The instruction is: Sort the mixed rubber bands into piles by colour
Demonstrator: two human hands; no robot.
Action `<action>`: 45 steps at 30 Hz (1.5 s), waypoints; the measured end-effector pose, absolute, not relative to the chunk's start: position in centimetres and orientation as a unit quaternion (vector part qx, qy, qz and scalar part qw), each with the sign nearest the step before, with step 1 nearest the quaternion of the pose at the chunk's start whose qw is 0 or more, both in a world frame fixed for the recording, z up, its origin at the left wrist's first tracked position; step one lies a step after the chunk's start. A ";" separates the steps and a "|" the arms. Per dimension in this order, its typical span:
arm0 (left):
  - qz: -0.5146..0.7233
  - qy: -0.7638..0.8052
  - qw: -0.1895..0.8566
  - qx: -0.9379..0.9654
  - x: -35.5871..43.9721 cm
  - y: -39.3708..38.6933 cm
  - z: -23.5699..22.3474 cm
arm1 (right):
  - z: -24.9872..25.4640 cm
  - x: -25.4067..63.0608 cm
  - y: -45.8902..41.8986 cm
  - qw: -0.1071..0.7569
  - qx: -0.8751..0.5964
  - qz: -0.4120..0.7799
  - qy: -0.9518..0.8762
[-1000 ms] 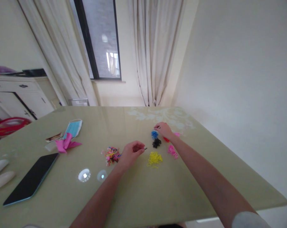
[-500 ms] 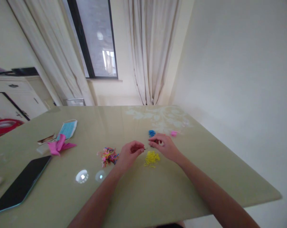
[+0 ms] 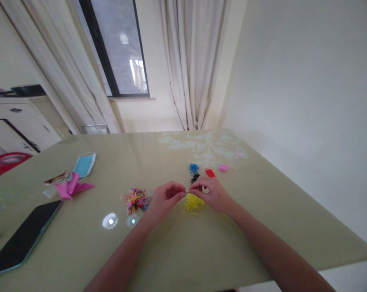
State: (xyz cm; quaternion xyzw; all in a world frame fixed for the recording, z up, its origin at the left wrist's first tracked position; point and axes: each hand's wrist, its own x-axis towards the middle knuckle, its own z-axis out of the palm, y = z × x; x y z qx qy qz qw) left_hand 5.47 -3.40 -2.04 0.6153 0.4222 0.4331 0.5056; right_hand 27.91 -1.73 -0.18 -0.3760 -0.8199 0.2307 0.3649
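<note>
My left hand (image 3: 169, 199) pinches a tiny dark strand (image 3: 187, 192), which looks like a black rubber band. On its other end, the thumb and fingertips of my right hand (image 3: 212, 194) are closed. Just below the fingertips lies a pile of yellow bands (image 3: 193, 205), partly covered by my right hand. Beyond the hands sit small piles of black bands (image 3: 195, 178), blue bands (image 3: 193, 168), red bands (image 3: 210, 173) and pink bands (image 3: 223, 168). A mixed-colour heap of bands (image 3: 137, 200) rests left of my left hand.
On the left of the glossy table (image 3: 232, 251) lie a dark tablet-like device (image 3: 27, 233), a folded pink piece (image 3: 71, 186) and a blue face mask (image 3: 84, 165). A wall (image 3: 308, 101) runs along the right side. Curtains (image 3: 195, 65) hang behind the table.
My right hand has come down and left from the black pile to meet my left fingertips at the dark strand. The black and red piles now show behind it.
</note>
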 end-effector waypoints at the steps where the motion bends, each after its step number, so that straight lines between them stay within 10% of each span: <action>1: 0.429 0.424 0.506 0.617 5.5 -3.4 -2.0 | 0.0 27.9 -1.8 0.369 -0.377 0.226 -0.819; 13: 0.052 0.745 -0.008 0.665 -0.3 -2.8 -0.1 | 3.3 29.8 -2.8 0.555 -0.350 0.127 -0.744; 24: 0.019 0.737 0.024 0.675 -0.3 -2.2 -0.5 | 3.1 29.7 -3.2 0.586 -0.341 0.129 -0.723; 34: 0.067 0.708 0.045 0.701 0.2 -2.4 0.1 | -1.5 29.3 0.2 0.330 -0.490 0.082 -0.803; 45: 0.052 0.704 0.068 0.705 0.7 -2.3 0.2 | -2.0 29.0 0.5 0.251 -0.552 0.091 -0.790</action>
